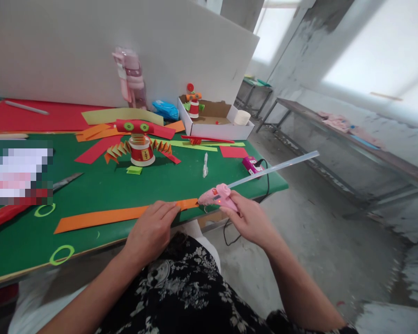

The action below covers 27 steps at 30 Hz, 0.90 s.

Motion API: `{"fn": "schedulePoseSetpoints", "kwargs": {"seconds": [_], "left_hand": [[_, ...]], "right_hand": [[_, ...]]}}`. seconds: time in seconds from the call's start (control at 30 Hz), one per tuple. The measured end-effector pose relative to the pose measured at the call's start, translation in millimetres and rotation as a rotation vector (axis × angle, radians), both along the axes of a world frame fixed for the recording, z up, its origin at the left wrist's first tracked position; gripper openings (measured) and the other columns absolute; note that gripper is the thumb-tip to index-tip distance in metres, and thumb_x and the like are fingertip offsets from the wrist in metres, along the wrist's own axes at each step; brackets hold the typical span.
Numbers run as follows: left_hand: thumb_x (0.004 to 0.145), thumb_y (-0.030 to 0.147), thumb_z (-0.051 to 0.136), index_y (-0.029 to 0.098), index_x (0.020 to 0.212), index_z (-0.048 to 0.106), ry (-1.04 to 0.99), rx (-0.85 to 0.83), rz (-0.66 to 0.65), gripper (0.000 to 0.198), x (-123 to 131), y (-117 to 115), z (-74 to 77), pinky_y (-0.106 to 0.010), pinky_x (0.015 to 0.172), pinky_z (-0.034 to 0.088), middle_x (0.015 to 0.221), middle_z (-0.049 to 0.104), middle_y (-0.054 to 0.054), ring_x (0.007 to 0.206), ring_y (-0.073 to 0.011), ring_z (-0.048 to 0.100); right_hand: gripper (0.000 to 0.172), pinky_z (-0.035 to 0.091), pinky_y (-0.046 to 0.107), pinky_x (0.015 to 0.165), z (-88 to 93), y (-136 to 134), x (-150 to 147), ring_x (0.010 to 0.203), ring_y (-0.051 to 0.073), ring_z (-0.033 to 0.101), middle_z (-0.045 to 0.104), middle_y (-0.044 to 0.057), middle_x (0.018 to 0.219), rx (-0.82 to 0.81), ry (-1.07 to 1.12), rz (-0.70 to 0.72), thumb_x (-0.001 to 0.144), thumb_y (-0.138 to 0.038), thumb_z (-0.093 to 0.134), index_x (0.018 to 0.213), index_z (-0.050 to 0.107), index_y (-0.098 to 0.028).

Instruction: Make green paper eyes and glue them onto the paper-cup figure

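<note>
My right hand (245, 215) is wrapped round the grip of a pink hot glue gun (221, 195). A long clear glue stick (282, 165) sticks out of its back, pointing up to the right. The gun's nozzle is at the right end of an orange paper strip (107, 219) lying along the table's near edge. With fingers pressed together, my left hand (155, 225) grips the strip near that end; its thumb is hidden. Behind stands a paper-and-cup figure (141, 150) with green eyes and folded paper arms.
The green table (174, 178) carries paper strips, red scissors (21, 204), green paper rings (62, 254), a pen-like clear object (205, 165) and a purple socket block (253, 165). At the back are a pink bottle (134, 79) and a white box (219, 130) with a smaller figure.
</note>
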State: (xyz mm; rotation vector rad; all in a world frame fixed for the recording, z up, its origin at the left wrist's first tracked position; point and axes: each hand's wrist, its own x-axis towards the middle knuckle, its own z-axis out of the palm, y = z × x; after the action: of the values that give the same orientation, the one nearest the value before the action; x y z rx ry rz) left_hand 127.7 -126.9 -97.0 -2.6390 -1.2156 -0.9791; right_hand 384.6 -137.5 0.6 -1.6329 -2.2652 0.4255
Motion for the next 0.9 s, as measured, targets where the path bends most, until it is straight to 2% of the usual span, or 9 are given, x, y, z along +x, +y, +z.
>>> {"fn": "schedulePoseSetpoints", "kwargs": {"seconds": [0.2,0.3,0.47,0.67,0.9], "left_hand": [[0.078,-0.005,0.042,0.008,0.109,0.066,-0.013,0.009,-0.012,0.042,0.3,0.1,2.1,-0.039,0.087,0.052,0.108,0.072,-0.015,0.097,-0.0254,0.059],[0.078,-0.005,0.043,0.007,0.109,0.066,-0.010,0.017,-0.016,0.040,0.7,0.0,3.1,-0.039,0.086,0.052,0.107,0.072,-0.015,0.096,-0.0254,0.058],[0.078,-0.005,0.042,0.009,0.109,0.065,-0.003,0.016,-0.006,0.042,0.7,-0.2,3.0,-0.040,0.085,0.053,0.106,0.072,-0.014,0.094,-0.0251,0.059],[0.079,-0.003,0.042,0.009,0.110,0.066,-0.001,0.012,-0.005,0.040,0.1,-0.4,1.6,-0.042,0.088,0.053,0.106,0.071,-0.015,0.096,-0.0261,0.058],[0.080,-0.003,0.042,0.008,0.111,0.065,-0.008,-0.005,-0.016,0.040,-0.2,-0.7,1.7,-0.042,0.089,0.053,0.108,0.071,-0.015,0.098,-0.0263,0.058]], "right_hand": [[0.021,0.041,0.028,0.065,1.0,2.1,-2.8,0.075,0.021,0.065,0.071,0.008,0.094,0.017,-0.016,0.012,0.097,-0.035,0.047,0.104,0.059,-0.019],[0.023,0.039,0.028,0.065,2.4,3.6,-6.8,0.076,0.021,0.065,0.072,0.008,0.095,-0.012,-0.029,0.015,0.098,-0.037,0.046,0.101,0.059,-0.019],[0.025,0.040,0.029,0.068,4.6,4.3,-7.0,0.083,0.023,0.066,0.072,0.009,0.103,-0.026,-0.006,0.006,0.097,-0.037,0.047,0.110,0.059,-0.019],[0.024,0.035,0.028,0.063,5.7,4.6,-1.2,0.072,0.021,0.062,0.070,0.007,0.088,-0.022,-0.045,-0.022,0.097,-0.038,0.046,0.100,0.059,-0.018],[0.027,0.038,0.029,0.065,1.9,10.9,-9.8,0.080,0.022,0.064,0.072,0.009,0.098,-0.005,-0.021,-0.025,0.096,-0.037,0.047,0.111,0.059,-0.019]]}}
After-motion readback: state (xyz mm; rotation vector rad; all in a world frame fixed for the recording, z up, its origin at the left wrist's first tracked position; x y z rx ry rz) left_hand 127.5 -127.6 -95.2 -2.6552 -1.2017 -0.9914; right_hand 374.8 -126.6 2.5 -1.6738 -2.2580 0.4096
